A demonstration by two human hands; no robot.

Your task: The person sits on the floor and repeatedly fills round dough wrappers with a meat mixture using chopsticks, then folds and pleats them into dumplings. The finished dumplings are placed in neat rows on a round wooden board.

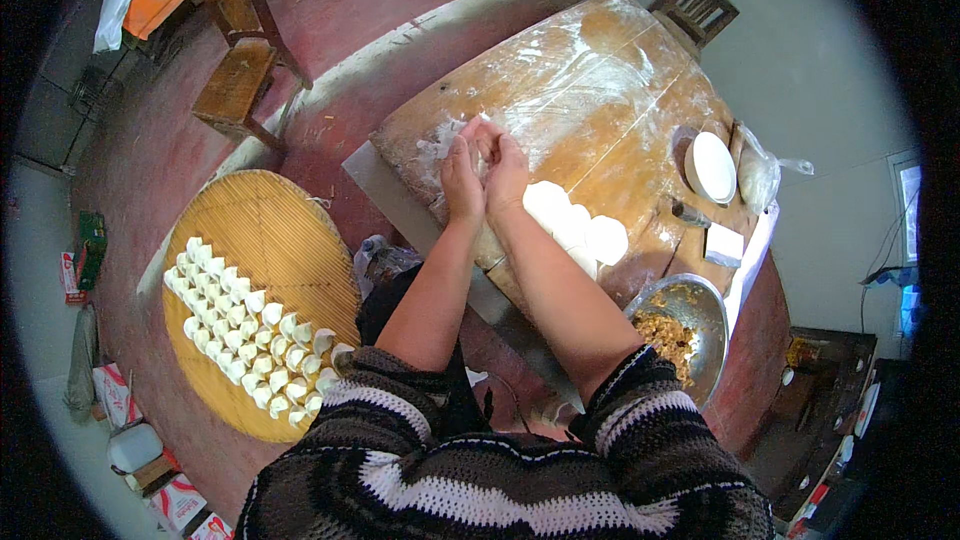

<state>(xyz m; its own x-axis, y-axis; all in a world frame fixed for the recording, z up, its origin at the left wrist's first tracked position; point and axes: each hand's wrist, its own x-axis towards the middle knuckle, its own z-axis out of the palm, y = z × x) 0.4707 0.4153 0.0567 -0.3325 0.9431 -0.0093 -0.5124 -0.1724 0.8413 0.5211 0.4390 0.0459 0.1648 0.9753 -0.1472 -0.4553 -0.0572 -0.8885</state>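
Observation:
My left hand (pixel 463 176) and my right hand (pixel 506 171) meet, fingertips together, above a floury patch near the left edge of the wooden board (pixel 555 131). A small gap shows between the palms. Something white peeks out at the fingertips, too small to make out, and whatever lies inside the fingers is hidden. Several round white dough wrappers (pixel 571 223) overlap on the board beside my right wrist. Past my right forearm sits a metal bowl (pixel 714 315) with brown filling (pixel 666 341), partly covered by my sleeve.
Folded dumplings (pixel 251 330) stand in rows on a round woven tray (pixel 262 210) at left. A white bowl (pixel 710 167), a cleaver (pixel 722 244) and a plastic bag (pixel 757 172) are along the board's right side. Wooden chairs (pixel 238 79) stand around.

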